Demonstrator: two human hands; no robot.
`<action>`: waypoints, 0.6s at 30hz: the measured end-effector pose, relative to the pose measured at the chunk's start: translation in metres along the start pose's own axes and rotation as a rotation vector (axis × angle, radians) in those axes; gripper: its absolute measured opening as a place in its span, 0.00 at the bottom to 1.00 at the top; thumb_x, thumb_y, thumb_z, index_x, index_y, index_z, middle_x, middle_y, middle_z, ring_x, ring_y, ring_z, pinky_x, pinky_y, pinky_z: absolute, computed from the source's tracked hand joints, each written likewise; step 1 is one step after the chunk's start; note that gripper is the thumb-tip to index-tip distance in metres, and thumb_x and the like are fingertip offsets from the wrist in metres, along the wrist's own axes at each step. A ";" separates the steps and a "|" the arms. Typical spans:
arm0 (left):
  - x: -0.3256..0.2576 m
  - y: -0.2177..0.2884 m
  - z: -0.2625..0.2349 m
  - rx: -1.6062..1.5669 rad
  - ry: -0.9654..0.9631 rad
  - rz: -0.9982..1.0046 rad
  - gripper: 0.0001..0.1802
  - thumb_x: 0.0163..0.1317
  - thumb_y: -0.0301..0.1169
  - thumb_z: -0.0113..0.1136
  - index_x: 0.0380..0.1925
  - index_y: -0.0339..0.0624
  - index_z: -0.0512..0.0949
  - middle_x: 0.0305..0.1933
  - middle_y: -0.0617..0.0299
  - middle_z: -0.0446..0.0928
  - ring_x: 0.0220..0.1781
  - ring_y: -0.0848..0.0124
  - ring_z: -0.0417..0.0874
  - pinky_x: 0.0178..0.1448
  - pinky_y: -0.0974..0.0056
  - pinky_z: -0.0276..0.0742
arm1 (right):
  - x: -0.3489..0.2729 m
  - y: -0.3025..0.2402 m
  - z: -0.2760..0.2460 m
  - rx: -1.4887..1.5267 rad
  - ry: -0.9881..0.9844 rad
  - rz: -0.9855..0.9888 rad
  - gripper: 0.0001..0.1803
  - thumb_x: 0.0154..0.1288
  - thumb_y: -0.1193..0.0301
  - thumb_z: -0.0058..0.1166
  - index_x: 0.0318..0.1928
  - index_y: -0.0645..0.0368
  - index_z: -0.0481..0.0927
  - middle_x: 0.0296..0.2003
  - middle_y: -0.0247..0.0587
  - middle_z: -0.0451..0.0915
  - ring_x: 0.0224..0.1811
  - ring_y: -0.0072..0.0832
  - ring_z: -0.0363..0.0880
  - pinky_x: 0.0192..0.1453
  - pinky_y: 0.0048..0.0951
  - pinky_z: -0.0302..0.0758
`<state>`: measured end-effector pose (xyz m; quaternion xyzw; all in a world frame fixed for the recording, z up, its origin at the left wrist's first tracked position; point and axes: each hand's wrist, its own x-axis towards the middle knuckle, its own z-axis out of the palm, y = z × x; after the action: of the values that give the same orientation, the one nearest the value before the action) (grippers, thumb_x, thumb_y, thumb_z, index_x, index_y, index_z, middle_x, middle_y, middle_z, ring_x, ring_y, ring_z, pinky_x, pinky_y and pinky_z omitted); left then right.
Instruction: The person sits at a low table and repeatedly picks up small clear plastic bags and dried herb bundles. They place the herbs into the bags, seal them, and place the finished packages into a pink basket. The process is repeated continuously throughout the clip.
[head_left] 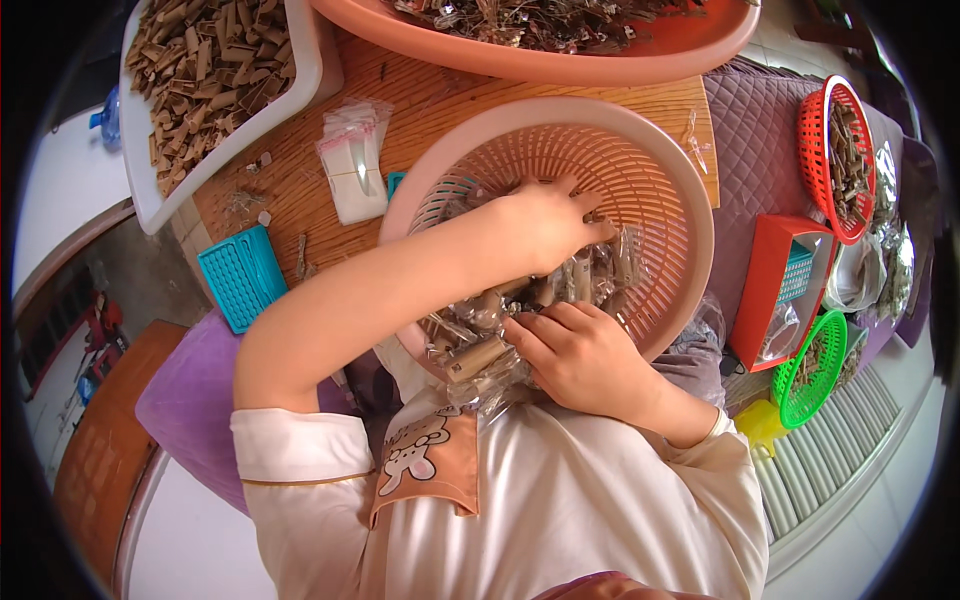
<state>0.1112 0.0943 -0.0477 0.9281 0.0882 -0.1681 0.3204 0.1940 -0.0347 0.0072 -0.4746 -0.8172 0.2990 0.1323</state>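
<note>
A pale pink slotted plastic basket is in front of my body, tilted toward me. Along its near side are piled several clear plastic packets with brown tube-like pieces inside. My left hand reaches across into the basket, palm down over the packets, its fingers spread. Nearer to me, my right hand is curled over the basket's near edge among the packets. Its fingertips press into crinkled clear plastic, and what they grip is hidden.
A white tub of brown pieces and an orange basin of dried bits stand beyond on the wooden table. Clear bags and a teal tray lie left. At right are red and green baskets and a red box.
</note>
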 end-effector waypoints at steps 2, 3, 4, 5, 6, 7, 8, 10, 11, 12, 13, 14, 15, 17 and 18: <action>0.007 0.002 0.001 0.051 -0.110 -0.023 0.37 0.41 0.28 0.60 0.57 0.57 0.62 0.59 0.56 0.59 0.54 0.53 0.66 0.51 0.48 0.71 | -0.001 0.001 -0.002 0.007 -0.034 0.028 0.19 0.47 0.69 0.47 0.43 0.61 0.75 0.27 0.32 0.74 0.31 0.26 0.72 0.36 0.25 0.70; 0.006 0.007 0.003 0.091 -0.102 -0.047 0.37 0.41 0.29 0.60 0.57 0.57 0.62 0.58 0.56 0.59 0.53 0.53 0.67 0.49 0.48 0.72 | -0.002 0.002 -0.003 0.028 -0.051 0.034 0.20 0.45 0.70 0.49 0.43 0.61 0.75 0.29 0.33 0.75 0.32 0.26 0.73 0.37 0.25 0.70; 0.005 0.011 0.005 0.133 -0.096 -0.068 0.38 0.40 0.30 0.61 0.57 0.57 0.63 0.57 0.56 0.60 0.53 0.53 0.67 0.47 0.47 0.73 | -0.003 0.003 -0.003 0.048 -0.066 0.043 0.21 0.42 0.71 0.51 0.43 0.60 0.75 0.31 0.34 0.76 0.32 0.27 0.74 0.38 0.26 0.71; 0.003 0.014 0.008 0.163 -0.034 -0.071 0.38 0.39 0.31 0.62 0.56 0.57 0.63 0.56 0.56 0.60 0.51 0.53 0.67 0.46 0.48 0.73 | -0.004 0.003 -0.003 0.068 -0.081 0.050 0.23 0.40 0.72 0.53 0.43 0.60 0.75 0.33 0.35 0.77 0.33 0.28 0.74 0.38 0.27 0.71; 0.002 0.017 0.014 0.193 0.027 -0.074 0.38 0.38 0.32 0.63 0.56 0.58 0.63 0.54 0.57 0.61 0.50 0.54 0.68 0.44 0.48 0.74 | -0.005 0.003 -0.003 0.089 -0.089 0.066 0.23 0.39 0.72 0.53 0.43 0.58 0.75 0.33 0.35 0.76 0.35 0.28 0.74 0.39 0.29 0.71; 0.000 0.019 0.020 0.221 0.090 -0.078 0.39 0.37 0.33 0.63 0.55 0.58 0.63 0.53 0.57 0.61 0.49 0.54 0.68 0.42 0.49 0.74 | -0.006 0.003 -0.003 0.111 -0.099 0.080 0.23 0.38 0.72 0.54 0.43 0.57 0.76 0.34 0.35 0.76 0.37 0.29 0.74 0.41 0.31 0.71; -0.001 0.018 0.023 0.232 0.139 -0.074 0.37 0.38 0.34 0.63 0.55 0.58 0.64 0.52 0.57 0.62 0.48 0.55 0.69 0.42 0.50 0.74 | -0.007 0.002 -0.003 0.132 -0.108 0.094 0.24 0.38 0.72 0.54 0.43 0.55 0.76 0.34 0.35 0.75 0.39 0.30 0.73 0.42 0.33 0.71; -0.005 0.017 0.030 0.255 0.238 -0.071 0.34 0.40 0.35 0.62 0.53 0.57 0.65 0.49 0.58 0.63 0.47 0.56 0.69 0.40 0.53 0.74 | -0.003 0.004 -0.015 0.127 -0.055 0.082 0.24 0.38 0.70 0.57 0.44 0.52 0.76 0.40 0.38 0.73 0.45 0.35 0.70 0.46 0.42 0.68; -0.004 0.015 0.031 0.235 0.243 -0.098 0.32 0.41 0.34 0.61 0.52 0.57 0.66 0.48 0.58 0.63 0.45 0.57 0.70 0.38 0.54 0.75 | -0.001 0.005 -0.020 0.124 -0.029 0.074 0.24 0.38 0.70 0.58 0.44 0.51 0.76 0.43 0.39 0.71 0.48 0.37 0.69 0.48 0.47 0.67; -0.002 0.011 0.033 0.216 0.248 -0.125 0.30 0.42 0.34 0.60 0.51 0.57 0.67 0.47 0.58 0.64 0.43 0.58 0.71 0.37 0.56 0.75 | -0.002 0.005 -0.023 0.127 -0.058 0.127 0.25 0.39 0.67 0.59 0.45 0.50 0.76 0.46 0.41 0.69 0.51 0.38 0.66 0.50 0.49 0.65; 0.000 0.009 0.032 0.198 0.250 -0.149 0.28 0.43 0.34 0.59 0.50 0.57 0.68 0.46 0.59 0.65 0.42 0.58 0.72 0.36 0.57 0.76 | -0.004 0.006 -0.024 0.129 -0.084 0.183 0.26 0.39 0.65 0.60 0.46 0.49 0.76 0.49 0.42 0.67 0.54 0.39 0.63 0.52 0.52 0.62; 0.000 0.010 0.031 0.212 0.278 -0.169 0.27 0.43 0.33 0.58 0.49 0.57 0.69 0.45 0.59 0.65 0.40 0.59 0.72 0.34 0.59 0.77 | -0.006 0.007 -0.026 0.132 -0.110 0.239 0.27 0.40 0.62 0.61 0.46 0.49 0.76 0.51 0.44 0.64 0.57 0.40 0.61 0.53 0.54 0.60; -0.001 0.010 0.028 0.226 0.306 -0.190 0.26 0.43 0.32 0.57 0.48 0.57 0.69 0.43 0.59 0.66 0.39 0.60 0.73 0.32 0.60 0.77 | -0.008 0.006 -0.028 0.104 -0.142 0.240 0.28 0.42 0.60 0.62 0.48 0.48 0.75 0.53 0.47 0.62 0.55 0.41 0.64 0.53 0.50 0.62; 0.000 0.009 0.023 0.271 0.389 -0.203 0.24 0.44 0.29 0.56 0.46 0.54 0.71 0.41 0.59 0.68 0.36 0.61 0.75 0.29 0.65 0.79 | -0.014 0.008 -0.025 0.187 -0.157 0.278 0.29 0.42 0.60 0.62 0.49 0.48 0.74 0.52 0.49 0.62 0.53 0.42 0.66 0.54 0.47 0.63; 0.001 0.005 0.017 0.254 0.428 -0.229 0.24 0.44 0.29 0.55 0.46 0.52 0.70 0.42 0.59 0.68 0.36 0.61 0.75 0.30 0.65 0.80 | -0.016 0.008 -0.022 0.229 -0.165 0.296 0.29 0.43 0.60 0.62 0.50 0.48 0.74 0.52 0.50 0.62 0.51 0.42 0.68 0.54 0.45 0.63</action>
<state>0.1086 0.0799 -0.0582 0.9592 0.2364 -0.0130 0.1545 0.2193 -0.0374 0.0204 -0.5451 -0.7074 0.4440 0.0728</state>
